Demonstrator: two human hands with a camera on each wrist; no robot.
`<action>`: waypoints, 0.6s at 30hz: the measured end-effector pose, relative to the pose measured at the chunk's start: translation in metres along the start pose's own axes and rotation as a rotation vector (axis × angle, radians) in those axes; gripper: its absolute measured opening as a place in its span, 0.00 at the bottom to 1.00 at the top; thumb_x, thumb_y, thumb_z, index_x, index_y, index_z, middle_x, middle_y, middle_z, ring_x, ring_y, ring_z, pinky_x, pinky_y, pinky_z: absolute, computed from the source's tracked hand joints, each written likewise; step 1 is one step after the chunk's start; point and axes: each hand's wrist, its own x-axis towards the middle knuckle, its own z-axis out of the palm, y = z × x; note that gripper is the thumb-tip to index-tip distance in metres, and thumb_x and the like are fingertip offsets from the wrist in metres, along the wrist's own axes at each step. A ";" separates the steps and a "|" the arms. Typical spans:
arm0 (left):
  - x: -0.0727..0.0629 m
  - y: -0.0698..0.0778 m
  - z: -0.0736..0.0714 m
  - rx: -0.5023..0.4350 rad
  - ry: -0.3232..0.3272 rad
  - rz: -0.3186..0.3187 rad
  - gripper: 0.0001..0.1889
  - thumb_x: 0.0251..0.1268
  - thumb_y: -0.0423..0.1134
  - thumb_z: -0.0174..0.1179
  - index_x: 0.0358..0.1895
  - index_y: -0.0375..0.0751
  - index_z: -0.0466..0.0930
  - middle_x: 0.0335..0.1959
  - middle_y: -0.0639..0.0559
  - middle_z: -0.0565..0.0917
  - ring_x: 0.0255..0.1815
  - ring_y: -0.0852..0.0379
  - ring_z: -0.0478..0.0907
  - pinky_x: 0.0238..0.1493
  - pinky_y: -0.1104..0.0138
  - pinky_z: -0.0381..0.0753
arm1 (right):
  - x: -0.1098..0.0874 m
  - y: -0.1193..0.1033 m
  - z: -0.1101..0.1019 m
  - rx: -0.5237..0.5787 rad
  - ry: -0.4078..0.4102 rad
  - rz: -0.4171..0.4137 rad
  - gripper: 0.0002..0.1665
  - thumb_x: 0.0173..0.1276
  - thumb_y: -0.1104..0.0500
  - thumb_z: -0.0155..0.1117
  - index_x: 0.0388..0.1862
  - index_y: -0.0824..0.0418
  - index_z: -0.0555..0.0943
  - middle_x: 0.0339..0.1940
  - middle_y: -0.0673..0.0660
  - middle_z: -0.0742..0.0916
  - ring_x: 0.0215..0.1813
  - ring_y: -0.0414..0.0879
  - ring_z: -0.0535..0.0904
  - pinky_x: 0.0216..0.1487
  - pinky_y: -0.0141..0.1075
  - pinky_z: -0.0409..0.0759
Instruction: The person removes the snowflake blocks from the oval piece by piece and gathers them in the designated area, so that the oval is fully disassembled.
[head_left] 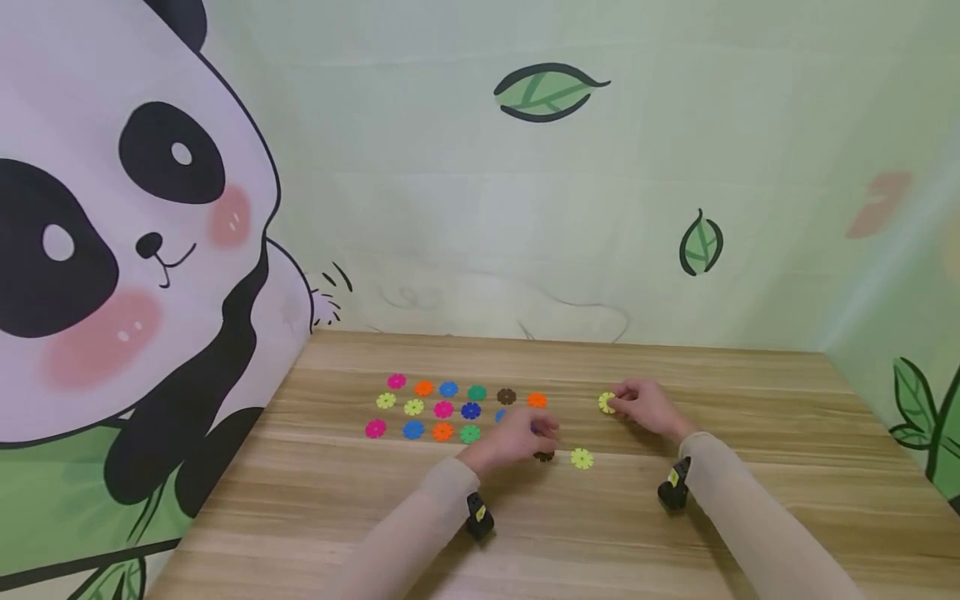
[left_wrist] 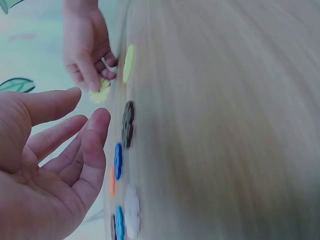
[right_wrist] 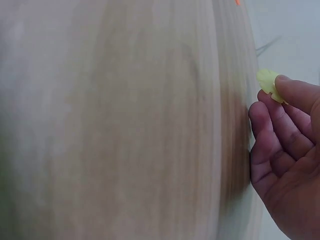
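My right hand (head_left: pixel 651 407) pinches a yellow notched plastic disc (head_left: pixel 605 403) between thumb and fingers, over the right part of the table. In the right wrist view the thumb lies on that yellow disc (right_wrist: pixel 267 81). My left hand (head_left: pixel 516 435) hovers at the right end of rows of similar discs, its fingers loosely bent with nothing between them. Near its fingertips lies a brown disc (head_left: pixel 544 457), partly covered by the hand in the head view. Another yellow disc (head_left: pixel 582 458) lies flat to the right of the brown one.
Several notched discs in pink, orange, blue, green, brown and yellow lie in three rows on the wooden table (head_left: pixel 300 500), including a pink disc (head_left: pixel 376 428) at the front left. Behind the table hangs a pale green backdrop (head_left: pixel 420 208) with a panda and leaves.
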 end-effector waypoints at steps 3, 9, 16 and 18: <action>-0.005 -0.004 -0.006 -0.027 -0.001 -0.005 0.16 0.59 0.34 0.64 0.51 0.33 0.79 0.39 0.50 0.83 0.41 0.56 0.79 0.37 0.69 0.78 | -0.001 0.001 -0.002 -0.007 0.000 0.015 0.11 0.66 0.63 0.61 0.41 0.72 0.79 0.30 0.57 0.84 0.31 0.44 0.78 0.33 0.35 0.78; -0.017 -0.009 -0.020 -0.004 0.018 0.010 0.16 0.60 0.37 0.65 0.50 0.37 0.81 0.39 0.52 0.83 0.42 0.56 0.78 0.40 0.67 0.78 | -0.002 0.005 -0.003 -0.034 -0.002 0.024 0.12 0.66 0.62 0.61 0.41 0.72 0.79 0.30 0.57 0.84 0.31 0.44 0.78 0.32 0.35 0.76; -0.031 -0.018 -0.033 -0.046 0.035 0.011 0.18 0.60 0.35 0.64 0.54 0.34 0.78 0.44 0.46 0.82 0.43 0.53 0.78 0.40 0.66 0.79 | -0.003 0.013 -0.005 -0.038 0.041 0.048 0.12 0.67 0.62 0.61 0.42 0.72 0.78 0.31 0.57 0.83 0.31 0.44 0.77 0.32 0.33 0.76; -0.034 -0.020 -0.037 -0.061 0.037 0.000 0.18 0.60 0.34 0.63 0.54 0.34 0.77 0.45 0.44 0.81 0.43 0.53 0.78 0.40 0.65 0.79 | -0.003 0.013 -0.005 -0.034 0.046 0.049 0.13 0.67 0.62 0.60 0.43 0.73 0.78 0.31 0.58 0.83 0.32 0.44 0.77 0.32 0.33 0.76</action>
